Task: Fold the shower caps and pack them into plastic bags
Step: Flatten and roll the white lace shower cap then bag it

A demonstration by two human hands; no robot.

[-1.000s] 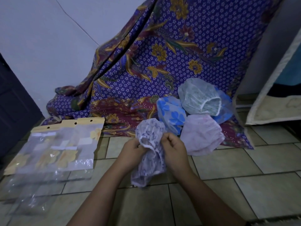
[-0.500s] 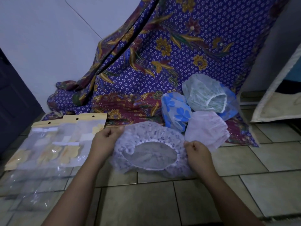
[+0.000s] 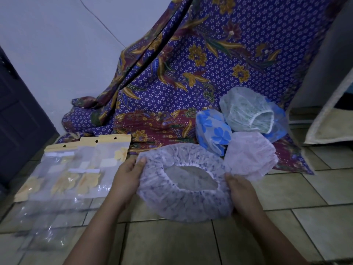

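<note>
While three caps lie behind, left hand (image 3: 127,176) and right hand (image 3: 241,192) grip the lilac shower cap (image 3: 183,201) stretched open

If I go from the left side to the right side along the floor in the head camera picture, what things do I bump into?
Dark door → plastic bags → left hand → purple shower cap, stretched open → right hand → pink shower cap → pale mat leaning at the far right.

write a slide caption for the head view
Both hands, left and right, stretch a purple-print shower cap open above the tiled floor.
</note>
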